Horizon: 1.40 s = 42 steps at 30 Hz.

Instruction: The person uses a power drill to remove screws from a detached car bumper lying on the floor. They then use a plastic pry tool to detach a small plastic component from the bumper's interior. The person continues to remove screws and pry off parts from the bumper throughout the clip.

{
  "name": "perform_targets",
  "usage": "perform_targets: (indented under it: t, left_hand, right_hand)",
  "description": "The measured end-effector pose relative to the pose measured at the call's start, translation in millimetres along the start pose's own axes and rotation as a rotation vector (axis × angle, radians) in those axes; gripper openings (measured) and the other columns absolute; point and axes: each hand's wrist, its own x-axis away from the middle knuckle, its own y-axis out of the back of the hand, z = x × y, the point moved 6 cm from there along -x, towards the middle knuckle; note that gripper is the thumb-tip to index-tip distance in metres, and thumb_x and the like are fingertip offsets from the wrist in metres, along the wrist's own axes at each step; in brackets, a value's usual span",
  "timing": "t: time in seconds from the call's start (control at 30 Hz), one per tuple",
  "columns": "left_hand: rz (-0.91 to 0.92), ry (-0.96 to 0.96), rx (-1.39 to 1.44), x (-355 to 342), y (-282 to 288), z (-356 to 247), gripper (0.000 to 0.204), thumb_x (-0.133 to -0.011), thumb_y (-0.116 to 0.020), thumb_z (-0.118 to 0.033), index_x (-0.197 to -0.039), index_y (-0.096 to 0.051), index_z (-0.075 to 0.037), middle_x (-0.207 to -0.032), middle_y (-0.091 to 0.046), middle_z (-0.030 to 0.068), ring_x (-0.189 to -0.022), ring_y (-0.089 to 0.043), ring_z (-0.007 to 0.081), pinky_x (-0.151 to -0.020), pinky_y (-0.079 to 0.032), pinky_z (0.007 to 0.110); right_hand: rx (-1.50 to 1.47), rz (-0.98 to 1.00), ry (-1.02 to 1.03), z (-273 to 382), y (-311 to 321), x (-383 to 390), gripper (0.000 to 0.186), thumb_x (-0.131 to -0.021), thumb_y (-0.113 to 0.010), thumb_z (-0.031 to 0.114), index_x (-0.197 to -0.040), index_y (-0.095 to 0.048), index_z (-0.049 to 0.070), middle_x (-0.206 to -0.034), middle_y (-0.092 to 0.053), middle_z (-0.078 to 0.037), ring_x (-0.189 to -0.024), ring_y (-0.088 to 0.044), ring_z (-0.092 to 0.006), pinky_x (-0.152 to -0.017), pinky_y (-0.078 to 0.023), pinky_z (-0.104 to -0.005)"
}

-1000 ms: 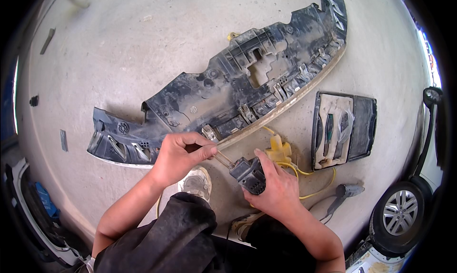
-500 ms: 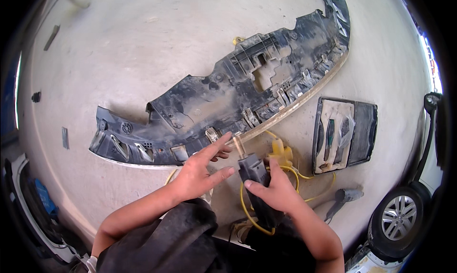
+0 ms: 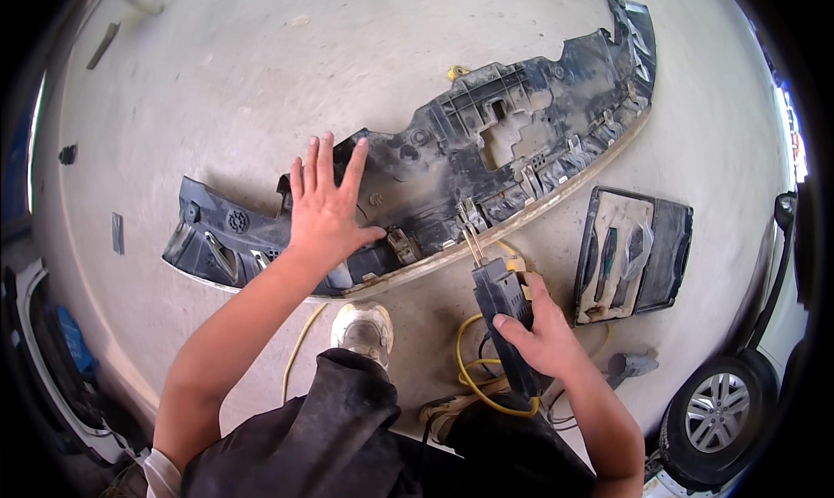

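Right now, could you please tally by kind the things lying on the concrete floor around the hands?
Long dark grey plastic bumper panel, under the flat left hand: 1
Black handheld tool with metal prongs, gripped by the right hand: 1
Open black tool case: 1
Yellow cable: 1
Total: 4

Head view: a single wide fisheye, worn on the head and facing steeply down at the concrete floor.

Forearms enter from the lower edge; the left hand and right hand sit near centre, close below the lens. Beyond the fingers, straight edges bow toward the dark circular rim.
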Motion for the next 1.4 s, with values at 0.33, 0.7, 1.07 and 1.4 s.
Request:
perform_targets:
  t: [0.33,0.7,1.07,1.4]
  left_hand:
    - [0.110,0.039,-0.093,-5.9,-21.2,-3.5,0.141,-0.054,-0.094,-0.054,-0.164,-0.011,-0.020,-0.161,-0.016,0.0300,-0.150,-0.018,0.0483,-0.120,-0.016,0.063]
    - [0.082,0.036,-0.046,-4.7,-19.5,0.0,0.139,-0.055,-0.093,-0.057,-0.163,-0.014,-0.022,-0.158,-0.023,0.0287,-0.147,-0.025,0.0442,-0.119,-0.021,0.057]
    - [-0.025,-0.092,0.246,45.9,-22.2,-6.1,0.093,-0.069,-0.089,-0.034,-0.148,-0.047,-0.010,-0.142,-0.044,0.0196,-0.130,-0.045,0.0372,-0.107,-0.038,0.049]
    - [0.148,-0.225,0.171,92.1,-54.1,-26.7,0.090,-0.073,-0.077,-0.019,-0.153,-0.040,-0.005,-0.100,-0.054,0.0080,-0.091,-0.057,0.0265,-0.078,-0.052,0.038]
  right_hand:
    - [0.616,0.047,0.155,66.2,15.4,-23.8,0.081,-0.075,-0.080,0.033,-0.143,-0.042,0.009,-0.089,-0.070,-0.023,-0.076,-0.069,-0.0441,-0.072,-0.056,-0.0500]
    - [1.020,0.092,0.246,103.2,-12.0,-57.2,0.077,-0.074,-0.078,0.026,-0.144,-0.049,0.009,-0.086,-0.068,-0.016,-0.076,-0.071,-0.0306,-0.066,-0.057,-0.0396]
    - [1.205,0.032,0.319,115.3,-24.8,-71.9,0.057,-0.083,-0.061,0.012,-0.139,-0.057,0.008,-0.081,-0.068,-0.012,-0.069,-0.069,-0.0242,-0.059,-0.054,-0.0351]
    - [1.120,0.230,0.163,120.0,-18.8,-80.0,0.082,-0.075,-0.082,0.030,-0.145,-0.047,0.007,-0.090,-0.069,-0.015,-0.082,-0.071,-0.0309,-0.074,-0.058,-0.0406]
